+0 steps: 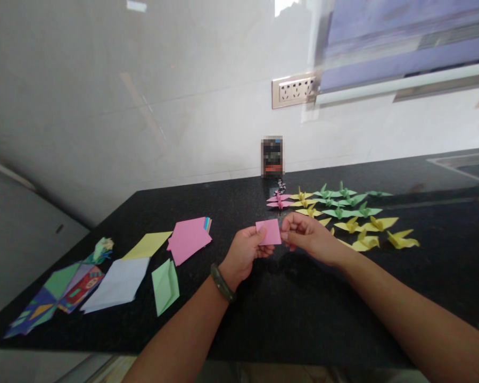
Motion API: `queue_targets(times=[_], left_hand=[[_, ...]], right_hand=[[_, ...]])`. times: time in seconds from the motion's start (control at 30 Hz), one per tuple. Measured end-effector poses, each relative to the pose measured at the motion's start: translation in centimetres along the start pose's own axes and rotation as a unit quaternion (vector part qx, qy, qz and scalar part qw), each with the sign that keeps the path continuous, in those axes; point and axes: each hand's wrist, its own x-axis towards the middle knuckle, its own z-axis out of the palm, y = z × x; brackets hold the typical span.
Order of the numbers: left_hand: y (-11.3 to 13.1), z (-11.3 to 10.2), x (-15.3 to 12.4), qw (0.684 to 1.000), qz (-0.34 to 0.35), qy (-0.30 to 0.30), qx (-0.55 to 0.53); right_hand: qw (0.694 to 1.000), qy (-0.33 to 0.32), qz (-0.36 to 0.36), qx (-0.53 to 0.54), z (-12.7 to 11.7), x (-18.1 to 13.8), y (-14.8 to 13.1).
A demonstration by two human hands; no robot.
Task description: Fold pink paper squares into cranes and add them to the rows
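Both hands hold a small folded pink paper [269, 232] just above the black countertop [287, 298]. My left hand [245, 252], with a dark bracelet at the wrist, pinches the paper's left edge. My right hand [309, 238] pinches its right edge with closed fingers. Just beyond the hands lie folded paper cranes: pink ones [278, 201], yellow ones [377, 231] and green ones [343, 202], spread in rows to the right.
Left of the hands lie a stack of pink sheets [188, 239], a yellow sheet [147, 245], a green folded sheet [165, 285], a white sheet [117, 284] and patterned sheets [59, 295]. A small dark device [272, 157] leans on the wall under a socket plate [293, 90].
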Motion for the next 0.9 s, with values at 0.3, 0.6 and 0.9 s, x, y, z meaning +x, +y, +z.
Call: queue_targets(times=[0.3,0.6,0.9], left_hand=[[-0.03,0.04,0.01,1.0,0.0,0.012,0.016],[-0.08,-0.04,0.05,0.997,0.024,0.03,0.059],[-0.03,-0.27,0.11,1.0,-0.022,-0.016,-0.008]], right_hand=[[0.974,0.046,-0.121,-0.185,0.04,-0.19,0.63],[0.909,0.004,-0.261,-0.326,-0.51,-0.28,0.03],[0.936,0.012,-0.199,-0.289,-0.4,-0.18,0.29]])
